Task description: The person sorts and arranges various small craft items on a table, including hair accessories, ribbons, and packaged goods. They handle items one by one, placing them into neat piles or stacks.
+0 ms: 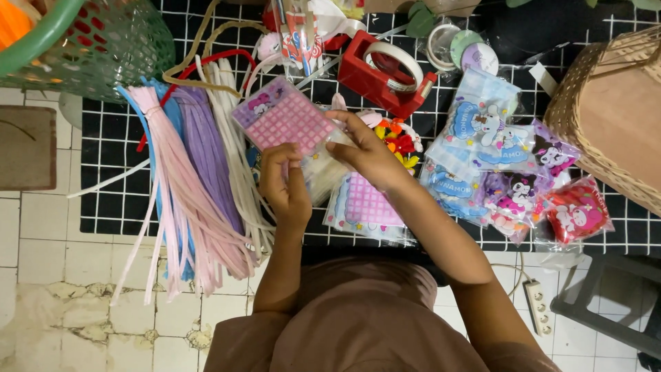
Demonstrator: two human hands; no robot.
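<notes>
Both hands pinch one clear packet of pink grid stickers (pixel 286 118) — the left hand (pixel 286 186) gripping its lower edge, the right hand (pixel 368 153) its side — raised above the checked mat (pixel 110 145), seemingly to inspect it, beside pastel fuzzy stems (pixel 200 179).

A home craft corner on a worn tiled floor (pixel 41 255), where a black grid-patterned mat (pixel 110 179) held pipe-cleaner bundles (pixel 200 172), a red tape dispenser (pixel 375 76), cartoon-printed packets (pixel 482 138) and a wicker basket (pixel 613 110).
</notes>
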